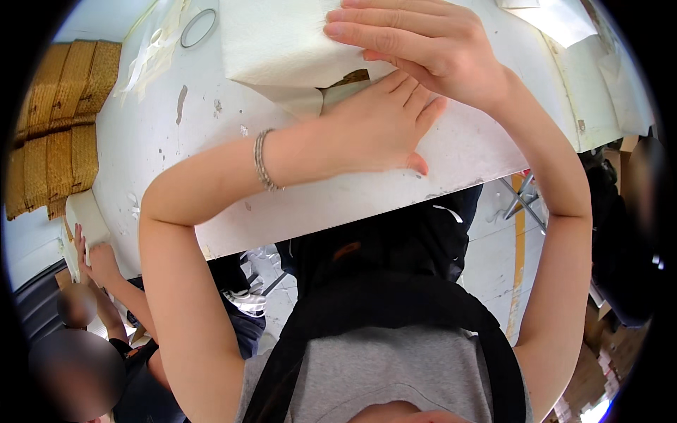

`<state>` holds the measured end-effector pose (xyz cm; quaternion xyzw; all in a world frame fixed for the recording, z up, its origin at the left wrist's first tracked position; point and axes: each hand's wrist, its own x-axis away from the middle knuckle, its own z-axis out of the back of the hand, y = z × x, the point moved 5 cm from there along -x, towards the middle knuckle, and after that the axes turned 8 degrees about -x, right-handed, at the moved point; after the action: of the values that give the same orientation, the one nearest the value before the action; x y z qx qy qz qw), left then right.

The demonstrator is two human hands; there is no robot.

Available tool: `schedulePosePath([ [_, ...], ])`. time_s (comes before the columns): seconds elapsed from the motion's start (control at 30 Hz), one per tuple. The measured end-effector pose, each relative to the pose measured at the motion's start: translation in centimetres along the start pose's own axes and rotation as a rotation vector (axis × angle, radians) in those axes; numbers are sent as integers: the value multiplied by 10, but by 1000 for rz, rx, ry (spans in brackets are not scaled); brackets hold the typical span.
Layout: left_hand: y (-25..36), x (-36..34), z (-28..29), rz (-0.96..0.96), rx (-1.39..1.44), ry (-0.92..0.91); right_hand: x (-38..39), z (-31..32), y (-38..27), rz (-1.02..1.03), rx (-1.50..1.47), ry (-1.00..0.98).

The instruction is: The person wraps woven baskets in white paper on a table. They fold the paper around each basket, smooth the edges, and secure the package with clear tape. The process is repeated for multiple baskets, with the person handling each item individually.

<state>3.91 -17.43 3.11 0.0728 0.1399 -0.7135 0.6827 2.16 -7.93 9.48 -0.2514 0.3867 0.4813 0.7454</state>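
Observation:
White paper-like material (282, 42) with folded flaps lies at the far side of the table, with a small brown patch (356, 75) showing between its folds. My right hand (430, 46) rests on its right part, fingers stretched out to the left. Just nearer to me, my left hand (374, 123) reaches across to the right with fingers extended, by the near folded flap (296, 101). A beaded bracelet (263, 161) circles my left wrist. Neither hand visibly grips anything. My hands hide part of the material, and the upper frame edge cuts it off.
A tape-like ring (198, 28) lies at the table's far left. Stacked brown woven pieces (63, 127) stand beyond the left edge. White sheets (589, 77) lie at the right. At lower left, another person's hands (99, 261) are by a pale block. Metal legs (523, 201) stand below the table.

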Motion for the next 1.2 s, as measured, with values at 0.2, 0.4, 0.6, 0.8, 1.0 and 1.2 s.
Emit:
schedulePosePath([
  [0.2, 12, 16, 2, 192, -60, -86, -2, -4, 2, -46, 24, -30],
  [0.4, 20, 14, 2, 335, -97, 28, -8, -5, -4, -154, 0, -84],
  [0.6, 11, 16, -1, 329, -122, 83, -1, -9, 0, -64, 29, 9],
  [0.8, 40, 62, 39, 164, 29, 32, -2, -10, -2, -67, 38, 10],
  [1.0, -19, 140, 60, 305, -177, 245, 0, -14, -3, -69, 99, -12],
  [1.2, -37, 139, 38, 307, 59, -12, 0, -14, -5, -109, 114, -45],
])
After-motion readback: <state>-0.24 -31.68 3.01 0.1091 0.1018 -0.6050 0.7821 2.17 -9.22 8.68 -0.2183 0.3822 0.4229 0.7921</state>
